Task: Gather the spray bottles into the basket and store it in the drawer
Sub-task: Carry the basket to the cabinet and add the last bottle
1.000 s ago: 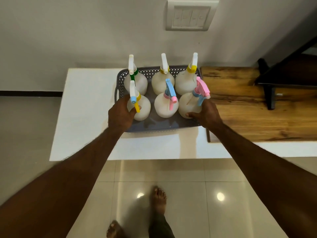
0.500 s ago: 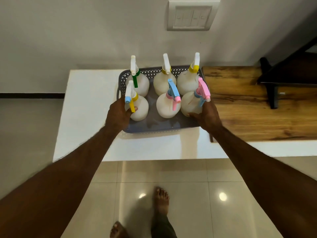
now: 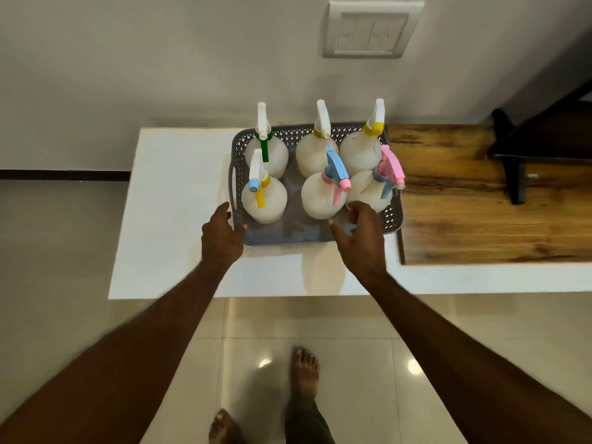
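Both arms reach forward from the bottom corners, bare to the edge of the picture. The left hand (image 3: 222, 236) sits at the near left corner of the basket (image 3: 235, 174), back of the hand up, fingers loosely curled and spread, the thumb side right at the rim – whether it touches the plastic is hard to tell. The right hand (image 3: 358, 238) hangs over the near edge, fingers splayed and slack, gripping nothing; its fingertips lie close to the nearest right bottle (image 3: 365, 190).

The basket is grey, lattice-walled, and rests on the white table (image 3: 166, 219) against the wall, its right side just beside the wooden top (image 3: 480, 219). Six white spray bottles stand upright inside, in two rows of three. The back row has white triggers with a green collar (image 3: 265, 136) on the left and yellow ones on the other two; the front row has a white-and-yellow head with a blue tip (image 3: 255, 182), a blue-and-pink head (image 3: 336, 173) and a pink one (image 3: 390, 165).

The right hand hides part of the basket's near wall and floor. A dark frame (image 3: 519, 174) at the far right is cut off by the edge. Below, on the tile, two bare feet (image 3: 304, 373) show – the left one only partly. A switch plate (image 3: 371, 30) is on the wall above.
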